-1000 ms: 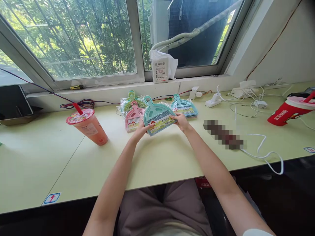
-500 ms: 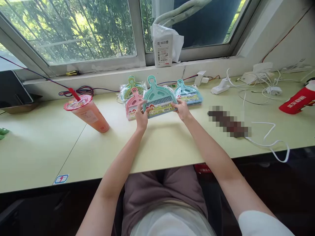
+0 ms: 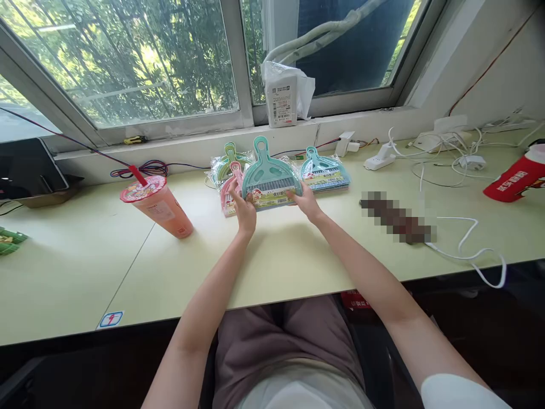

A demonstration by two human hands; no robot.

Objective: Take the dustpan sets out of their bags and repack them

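Both my hands hold a teal dustpan and brush set in its wrapper, tilted up above the table with its handle pointing away from me. My left hand grips its left edge, and my right hand closes on the lower right corner. Behind my left hand lies a pink dustpan set, partly covered. A green dustpan set in clear plastic sits behind the pink one. To the right of the held set, a blue dustpan set rests on what looks like a stack.
A tall pink drink cup with a red straw stands at the left. White cables and a power strip lie at the back right, near a red item. A pixelated dark object lies at right. A box stands on the windowsill.
The view has shifted slightly. My hands have brought the teal dustpan set a little to the left, so it covers more of the pink one. Both hands keep their grip.
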